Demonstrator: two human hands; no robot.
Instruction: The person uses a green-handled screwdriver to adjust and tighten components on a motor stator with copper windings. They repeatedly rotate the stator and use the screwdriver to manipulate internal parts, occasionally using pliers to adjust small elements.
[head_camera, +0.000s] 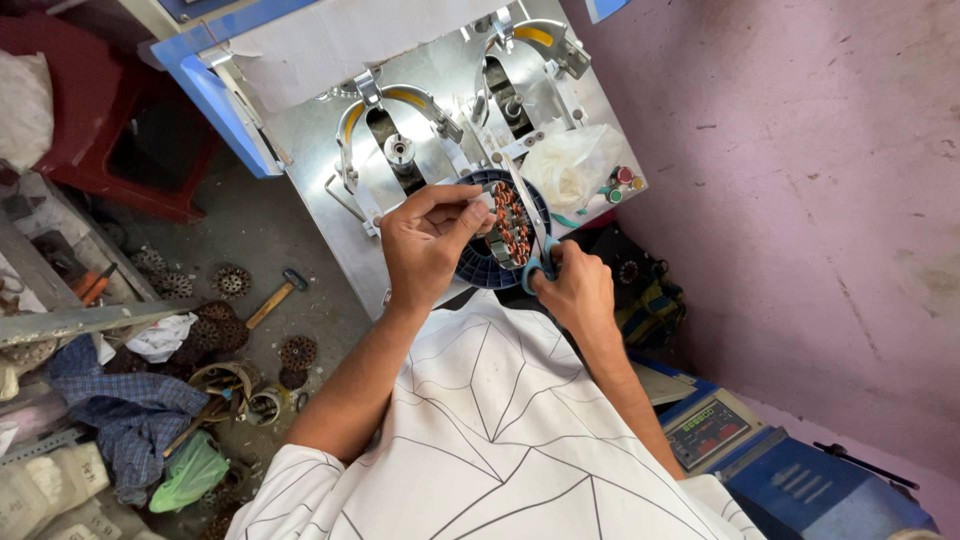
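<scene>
The left hand (425, 240) is pinching the rim of a round blue-framed stator (503, 228) with copper coils. The right hand (575, 285) is gripping blue-handled scissors (532, 225), their steel blades lying across the coils just beyond its fingers.

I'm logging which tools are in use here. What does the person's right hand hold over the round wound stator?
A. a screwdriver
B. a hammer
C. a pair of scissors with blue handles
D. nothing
C: the right hand grips the blue handles of the scissors, whose blades reach up across the stator, which the left hand steadies.
</scene>
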